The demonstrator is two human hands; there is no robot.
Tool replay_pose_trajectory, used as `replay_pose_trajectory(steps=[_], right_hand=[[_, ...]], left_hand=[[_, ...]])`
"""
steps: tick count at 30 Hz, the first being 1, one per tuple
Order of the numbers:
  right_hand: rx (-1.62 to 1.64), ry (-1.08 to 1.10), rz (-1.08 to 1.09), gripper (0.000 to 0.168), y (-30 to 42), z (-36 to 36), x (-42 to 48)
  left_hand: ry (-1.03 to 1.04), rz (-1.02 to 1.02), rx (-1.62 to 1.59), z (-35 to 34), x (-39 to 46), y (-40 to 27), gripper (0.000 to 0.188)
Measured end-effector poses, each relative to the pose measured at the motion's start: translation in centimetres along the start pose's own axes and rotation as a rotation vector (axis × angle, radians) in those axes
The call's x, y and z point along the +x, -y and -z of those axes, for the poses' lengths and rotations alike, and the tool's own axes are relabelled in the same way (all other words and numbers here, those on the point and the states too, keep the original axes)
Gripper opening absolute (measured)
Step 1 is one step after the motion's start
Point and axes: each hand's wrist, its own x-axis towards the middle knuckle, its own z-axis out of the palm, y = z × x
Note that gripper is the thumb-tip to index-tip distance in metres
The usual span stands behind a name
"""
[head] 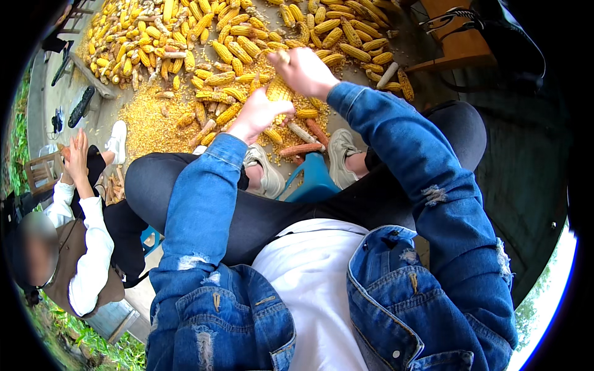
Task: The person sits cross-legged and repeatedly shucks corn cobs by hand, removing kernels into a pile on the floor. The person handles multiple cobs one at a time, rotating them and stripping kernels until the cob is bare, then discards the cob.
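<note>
A yellow corn ear point(279, 91) is held between my two hands, above the loose kernels and ears on the ground. My left hand point(259, 113) grips its lower part, with the thumb laid across it. Around the upper part closes my right hand point(307, 70). A pale cob end point(283, 56) sticks out of the right fist; whether it is a separate cob or part of this ear is hidden by the fingers. Just below the hands lie a whitish stripped cob point(301, 133) and a reddish stripped cob point(300, 149).
A large heap of corn ears point(148, 41) lies ahead on the left. Loose kernels point(151, 118) spread over the floor. Between my shoes is a blue plastic stool point(313, 181). At left another person point(86, 250) sits with hands around a cob. A wooden piece of furniture point(452, 35) stands front right.
</note>
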Motion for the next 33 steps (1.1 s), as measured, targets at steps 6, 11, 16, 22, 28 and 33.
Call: replay_pose_trajectory(steps=[6, 11, 16, 22, 28, 33], right_hand=[[0.630, 0.000, -0.155, 0.049, -1.2, 3.1, 1.9], [-0.041, 0.200, 0.208, 0.038, 1.9, 1.0, -1.3], [-0.154, 0.037, 0.215, 0.036, 1.1, -0.2, -1.9], [0.406, 0.128, -0.446, 0.054, 0.3, 2.3, 1.1], [-0.006, -0.012, 0.274, 0.043, 0.2, 1.0, 0.1], [-0.238, 0.132, 0.187, 0.033, 1.5, -0.2, -1.6]], left_hand=[[-0.039, -0.062, -0.304, -0.8, -0.7, -1.6, 0.040], [-0.232, -0.102, -0.145, -1.6, 0.4, -0.4, 0.046], [-0.126, 0.110, 0.109, -1.0, 0.0, -0.2, 0.037], [-0.079, 0.006, -0.145, -0.7, -0.9, -1.1, 0.043], [-0.241, -0.094, -0.102, -0.1, 0.1, -0.4, 0.051], [-0.158, 0.069, 0.167, -0.3, 0.1, 0.1, 0.048]])
